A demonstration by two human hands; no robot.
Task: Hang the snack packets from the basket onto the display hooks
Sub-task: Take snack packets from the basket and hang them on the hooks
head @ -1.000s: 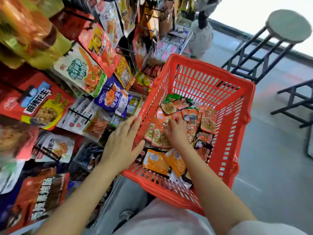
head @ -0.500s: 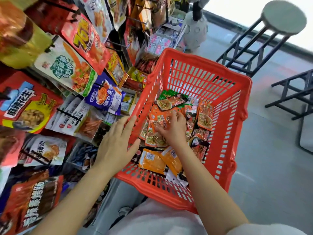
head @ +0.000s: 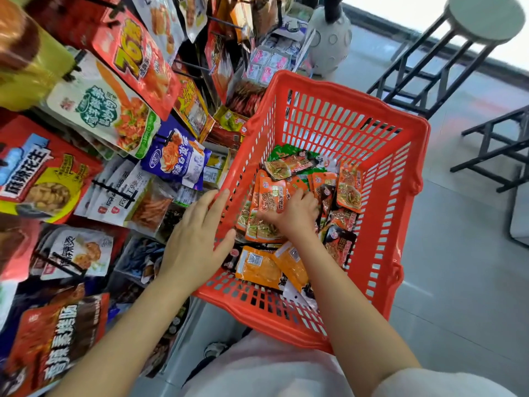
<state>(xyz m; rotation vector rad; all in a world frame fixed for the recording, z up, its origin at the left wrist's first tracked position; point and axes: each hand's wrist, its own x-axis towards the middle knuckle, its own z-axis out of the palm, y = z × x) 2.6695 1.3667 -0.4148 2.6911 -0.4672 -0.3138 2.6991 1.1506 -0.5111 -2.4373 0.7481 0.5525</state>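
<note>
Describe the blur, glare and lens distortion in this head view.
Head view: the window strip at top right is blown out white; hanging packets at the far left smear with blur and wide-angle stretch; the red basket and both hands stay fairly sharp.

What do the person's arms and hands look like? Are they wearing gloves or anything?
No gloves. The left hand and the right hand are both bare, with no rings, watch or bracelet showing. Both forearms are bare too. A pale, whitish short sleeve shows on the right arm at the bottom edge of the picture. The fingernails look short and unpainted.
</note>
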